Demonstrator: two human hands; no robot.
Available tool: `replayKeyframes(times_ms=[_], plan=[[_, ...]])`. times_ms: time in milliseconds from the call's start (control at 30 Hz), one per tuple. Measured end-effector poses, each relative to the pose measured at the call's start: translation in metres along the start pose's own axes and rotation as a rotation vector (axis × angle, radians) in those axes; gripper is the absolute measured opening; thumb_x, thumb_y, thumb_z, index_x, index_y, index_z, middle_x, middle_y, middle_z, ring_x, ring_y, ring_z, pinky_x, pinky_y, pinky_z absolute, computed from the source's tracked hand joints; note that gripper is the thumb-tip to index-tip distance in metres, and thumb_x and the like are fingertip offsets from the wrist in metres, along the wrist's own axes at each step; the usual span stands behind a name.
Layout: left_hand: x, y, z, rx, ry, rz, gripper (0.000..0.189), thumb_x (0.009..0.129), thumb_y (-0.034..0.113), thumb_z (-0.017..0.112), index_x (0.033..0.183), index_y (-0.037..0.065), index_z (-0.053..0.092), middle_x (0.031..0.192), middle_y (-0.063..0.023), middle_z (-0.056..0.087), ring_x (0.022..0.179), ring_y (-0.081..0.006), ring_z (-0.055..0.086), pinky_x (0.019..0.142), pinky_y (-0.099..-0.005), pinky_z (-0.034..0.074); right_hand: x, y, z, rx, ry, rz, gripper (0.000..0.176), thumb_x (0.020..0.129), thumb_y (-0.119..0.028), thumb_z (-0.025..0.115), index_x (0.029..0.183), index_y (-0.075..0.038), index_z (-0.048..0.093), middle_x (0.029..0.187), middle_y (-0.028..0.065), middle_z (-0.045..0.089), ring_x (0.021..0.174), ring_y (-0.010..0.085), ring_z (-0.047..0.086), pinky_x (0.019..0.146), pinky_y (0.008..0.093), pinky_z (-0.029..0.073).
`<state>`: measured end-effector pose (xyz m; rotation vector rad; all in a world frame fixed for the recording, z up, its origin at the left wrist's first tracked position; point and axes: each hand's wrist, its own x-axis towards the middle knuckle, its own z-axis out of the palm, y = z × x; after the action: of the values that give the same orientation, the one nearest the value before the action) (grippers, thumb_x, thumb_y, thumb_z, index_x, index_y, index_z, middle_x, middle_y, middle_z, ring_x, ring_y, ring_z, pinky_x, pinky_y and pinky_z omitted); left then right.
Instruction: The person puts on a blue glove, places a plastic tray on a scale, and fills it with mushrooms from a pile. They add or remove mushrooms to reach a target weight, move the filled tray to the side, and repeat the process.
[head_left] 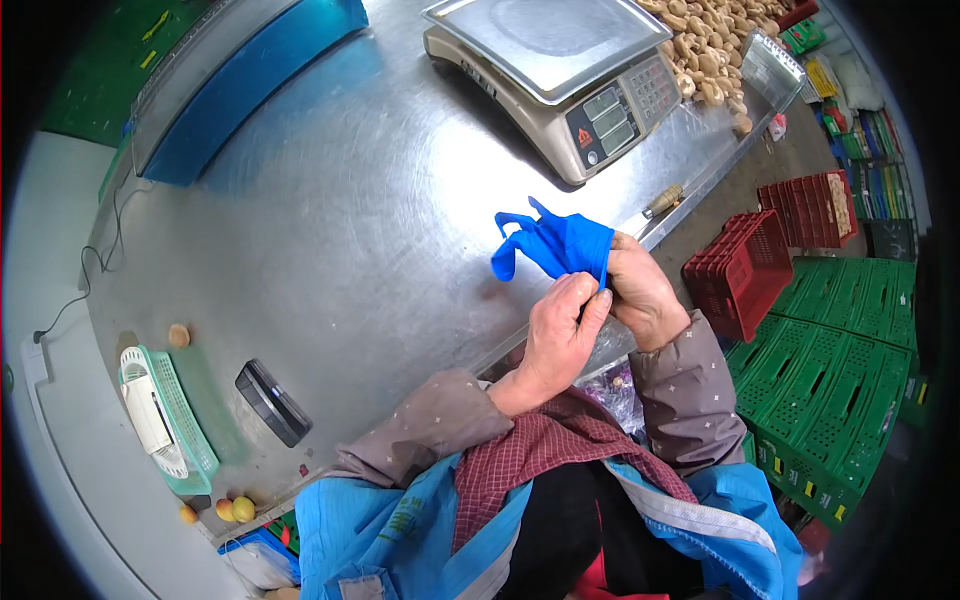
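Observation:
A blue glove (560,240) is held up over the steel table's front edge, its empty-looking fingers pointing left. My left hand (560,335) pinches the glove's cuff between thumb and curled fingers. At the cuff's right side is my right hand (645,290), bare at the wrist and back, with its fingertips hidden inside or behind the blue material. Both hands touch the glove and are close together. Just beyond them stands a weighing scale (600,125) with a bare metal pan.
Mushroom-like pieces (700,45) are heaped at the back right of the steel table (330,230). A knife handle (663,200) lies near the edge. At left are a phone (273,402), a green basket (180,420) and fruit (242,509). Red (735,275) and green crates (830,390) stand right.

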<state>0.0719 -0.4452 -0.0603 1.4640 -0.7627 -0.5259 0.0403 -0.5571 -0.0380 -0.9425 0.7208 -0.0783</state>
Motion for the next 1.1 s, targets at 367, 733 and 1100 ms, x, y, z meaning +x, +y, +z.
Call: replayKeyframes(times_ms=[367, 733, 1100], plan=[[-0.011, -0.006, 0.004, 0.045, -0.038, -0.032, 0.021, 0.086, 0.012, 0.051, 0.073, 0.0, 0.039, 0.066, -0.0097, 0.033, 0.06, -0.02, 0.034, 0.056, -0.0317, 0.032, 0.067, 0.079, -0.042, -0.19, -0.273, -0.343, 0.045, 0.09, -0.03, 0.048, 0.126, -0.004, 0.041, 0.123, 0.0088, 0.047, 0.113, 0.0188, 0.045, 0.096, 0.0291, 0.033], [-0.011, 0.006, 0.007, 0.025, -0.058, 0.004, 0.021, 0.085, 0.01, 0.052, 0.072, 0.001, 0.038, 0.064, -0.0098, 0.034, 0.057, -0.0185, 0.035, 0.052, -0.0324, 0.032, 0.073, 0.037, -0.015, -0.326, -0.12, -0.473, 0.035, 0.092, -0.027, 0.043, 0.114, -0.001, 0.049, 0.091, 0.0033, 0.052, 0.08, 0.0143, 0.055, 0.078, 0.0248, 0.04], [-0.014, 0.019, 0.004, -0.122, -0.211, 0.006, 0.017, 0.084, 0.009, 0.052, 0.074, 0.0, 0.041, 0.067, -0.0093, 0.039, 0.062, -0.02, 0.039, 0.058, -0.0318, 0.035, 0.051, 0.009, 0.01, 0.249, -0.093, -0.355, 0.057, 0.091, -0.044, 0.039, 0.131, -0.005, 0.034, 0.074, -0.0041, 0.035, 0.076, 0.0098, 0.039, 0.073, 0.0244, 0.034]])
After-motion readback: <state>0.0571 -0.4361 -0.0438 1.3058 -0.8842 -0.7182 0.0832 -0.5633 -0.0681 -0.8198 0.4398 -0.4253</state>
